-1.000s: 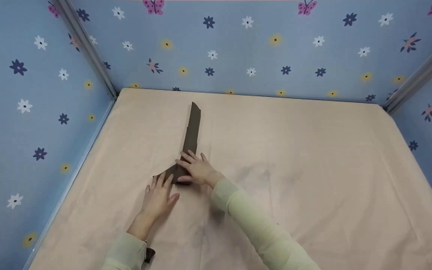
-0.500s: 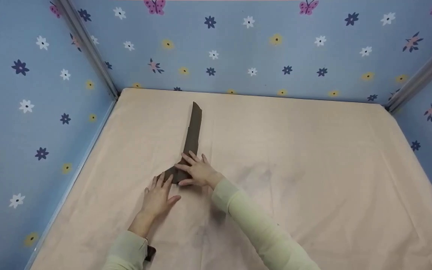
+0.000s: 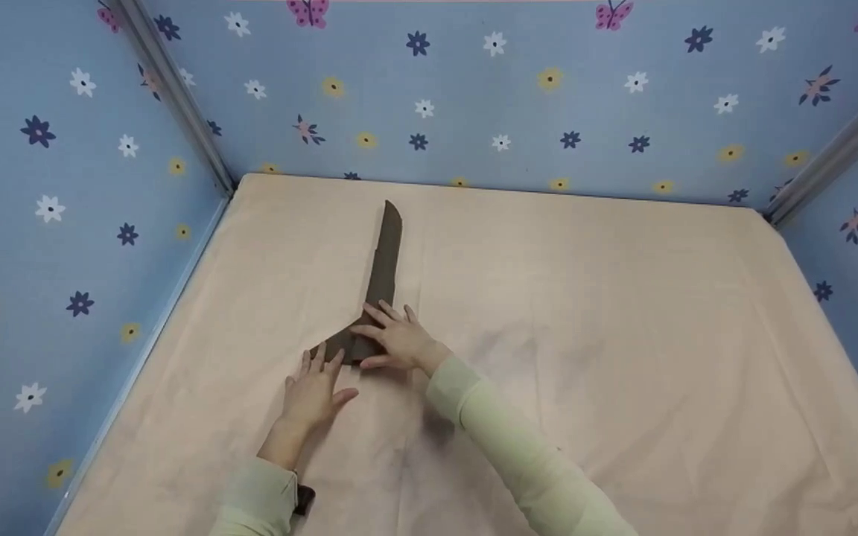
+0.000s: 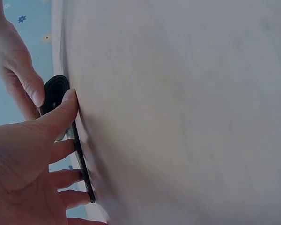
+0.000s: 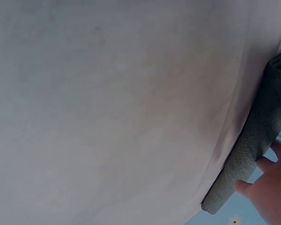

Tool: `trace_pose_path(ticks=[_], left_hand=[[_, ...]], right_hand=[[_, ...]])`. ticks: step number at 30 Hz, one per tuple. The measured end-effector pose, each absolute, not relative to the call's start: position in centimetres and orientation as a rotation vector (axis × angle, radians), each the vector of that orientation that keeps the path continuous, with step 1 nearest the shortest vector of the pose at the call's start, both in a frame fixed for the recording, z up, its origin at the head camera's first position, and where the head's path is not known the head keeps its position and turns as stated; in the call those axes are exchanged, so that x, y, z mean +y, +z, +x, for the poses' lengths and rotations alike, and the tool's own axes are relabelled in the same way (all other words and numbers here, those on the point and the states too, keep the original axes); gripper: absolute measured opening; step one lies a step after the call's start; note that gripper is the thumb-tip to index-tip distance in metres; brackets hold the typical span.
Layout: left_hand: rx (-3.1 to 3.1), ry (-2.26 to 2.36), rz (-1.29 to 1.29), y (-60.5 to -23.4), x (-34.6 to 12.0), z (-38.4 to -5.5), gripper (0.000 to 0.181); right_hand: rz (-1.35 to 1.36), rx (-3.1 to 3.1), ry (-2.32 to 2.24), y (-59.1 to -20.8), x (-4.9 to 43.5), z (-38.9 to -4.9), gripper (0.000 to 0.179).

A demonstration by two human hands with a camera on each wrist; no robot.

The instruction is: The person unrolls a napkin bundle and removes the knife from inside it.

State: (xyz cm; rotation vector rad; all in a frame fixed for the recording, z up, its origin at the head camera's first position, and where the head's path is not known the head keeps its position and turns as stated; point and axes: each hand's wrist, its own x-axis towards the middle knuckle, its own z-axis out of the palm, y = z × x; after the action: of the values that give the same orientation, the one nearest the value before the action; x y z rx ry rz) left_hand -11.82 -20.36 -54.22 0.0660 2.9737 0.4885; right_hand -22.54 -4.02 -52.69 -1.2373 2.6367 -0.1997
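Observation:
A dark grey-green cloth [image 3: 383, 268] lies on the table as a long narrow roll, with a flat flap [image 3: 331, 344] spreading left from its near end. In the left wrist view the end of the roll [image 4: 50, 93] shows curled layers. My left hand [image 3: 311, 398] rests its straight fingertips on the flap's near edge, thumb held out to the side. Across the lower part of the roll lies my right hand [image 3: 403, 344], fingers spread and touching the cloth. The right wrist view shows fingertips against the side of the rolled cloth [image 5: 248, 145].
A pale peach sheet [image 3: 608, 313] with light creases covers the table. Blue panels [image 3: 474, 89] printed with flowers and butterflies stand at the back and both sides, joined by grey metal posts [image 3: 176, 93]. A small black device [image 3: 304, 500] sits at the left cuff.
Both hands stay on the cloth. The right hand has shifted slightly to the right, and the far tip of the roll now looks more rounded. The dark near end beneath the right thumb shows less.

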Motion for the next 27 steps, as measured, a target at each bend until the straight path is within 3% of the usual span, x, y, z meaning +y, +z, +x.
trace_pose_path(ticks=[27], left_hand=[[3.017,0.508,0.064,-54.5,-20.2,-11.4,0.068]], right_hand=[[-1.228,2.668,-0.315,-52.5,-1.6,-21.9,0.066]])
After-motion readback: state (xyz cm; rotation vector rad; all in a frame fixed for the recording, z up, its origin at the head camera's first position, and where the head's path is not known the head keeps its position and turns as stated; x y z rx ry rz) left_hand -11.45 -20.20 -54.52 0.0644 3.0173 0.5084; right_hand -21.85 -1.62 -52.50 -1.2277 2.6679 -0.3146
